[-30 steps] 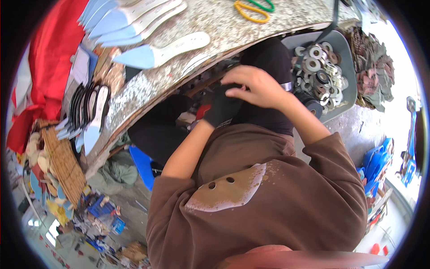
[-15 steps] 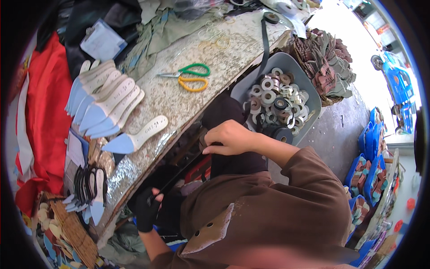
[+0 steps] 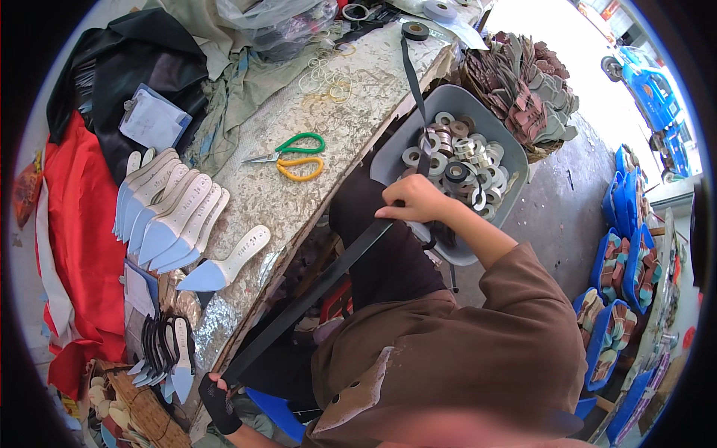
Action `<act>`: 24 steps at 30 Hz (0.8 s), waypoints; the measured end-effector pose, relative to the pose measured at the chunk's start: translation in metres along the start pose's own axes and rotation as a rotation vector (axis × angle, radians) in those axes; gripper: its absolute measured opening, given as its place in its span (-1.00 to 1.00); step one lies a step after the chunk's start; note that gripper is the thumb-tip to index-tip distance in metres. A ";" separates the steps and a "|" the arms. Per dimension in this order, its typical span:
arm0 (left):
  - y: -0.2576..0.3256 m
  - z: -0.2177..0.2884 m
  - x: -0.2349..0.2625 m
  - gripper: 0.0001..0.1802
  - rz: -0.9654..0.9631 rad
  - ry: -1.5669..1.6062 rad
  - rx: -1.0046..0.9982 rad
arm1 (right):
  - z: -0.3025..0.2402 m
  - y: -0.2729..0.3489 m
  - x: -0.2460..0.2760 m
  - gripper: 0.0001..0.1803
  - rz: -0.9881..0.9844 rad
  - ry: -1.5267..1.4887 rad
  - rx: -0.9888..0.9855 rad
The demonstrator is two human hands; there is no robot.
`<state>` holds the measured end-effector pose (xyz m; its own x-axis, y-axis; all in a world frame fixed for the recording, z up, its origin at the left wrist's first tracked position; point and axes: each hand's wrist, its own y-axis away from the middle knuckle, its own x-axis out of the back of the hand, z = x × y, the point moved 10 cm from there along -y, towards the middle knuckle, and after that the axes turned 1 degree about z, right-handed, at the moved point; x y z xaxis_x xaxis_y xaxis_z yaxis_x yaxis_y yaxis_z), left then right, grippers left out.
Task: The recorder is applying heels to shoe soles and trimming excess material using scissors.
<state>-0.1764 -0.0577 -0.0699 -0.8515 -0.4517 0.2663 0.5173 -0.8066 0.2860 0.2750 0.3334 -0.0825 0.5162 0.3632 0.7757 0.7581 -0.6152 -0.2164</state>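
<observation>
A black tape (image 3: 305,301) is stretched taut in a slanting line between my two hands, beside the table edge. My left hand (image 3: 219,403), in a black fingerless glove, pinches its lower end. My right hand (image 3: 414,200) is bare and closed around the tape above my knee. From there the tape runs up past the grey tub to a black tape roll (image 3: 415,30) at the table's far corner. Scissors (image 3: 284,157) with green and yellow handles lie on the table. Left of them, white-and-blue insole pieces (image 3: 168,213) lie in an overlapping row, with a single insole (image 3: 228,261) apart.
The grey tub (image 3: 388,160) holds several small tape rolls beside my knee. Behind it stands a bundle of cut pieces (image 3: 523,93). Black-edged insoles (image 3: 166,351) hang at the table's near left, by a wicker basket (image 3: 146,407). Blue bins (image 3: 605,347) stand at right.
My left hand has moved down and left, drawing out a longer stretch of tape. My right hand has shifted slightly right and up. The view has shifted a little.
</observation>
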 end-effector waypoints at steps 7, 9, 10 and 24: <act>0.010 -0.012 0.000 -0.66 -0.004 -0.022 0.019 | 0.066 0.028 0.030 -0.45 0.088 0.163 -0.124; 0.014 -0.015 -0.006 -0.67 0.007 0.000 0.030 | 0.081 0.043 0.035 -0.47 0.099 0.202 -0.175; 0.016 -0.016 -0.008 -0.65 0.011 0.026 0.032 | 0.094 0.055 0.031 -0.48 0.073 0.192 -0.265; -0.004 0.019 -0.069 -0.63 -0.205 -0.006 0.039 | 0.006 0.062 -0.009 -0.72 0.103 0.025 -0.104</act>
<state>-0.1183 -0.0167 -0.0718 -0.9388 -0.2775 0.2039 0.3364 -0.8659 0.3701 0.3192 0.2959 -0.1064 0.5783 0.2775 0.7672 0.6556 -0.7178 -0.2345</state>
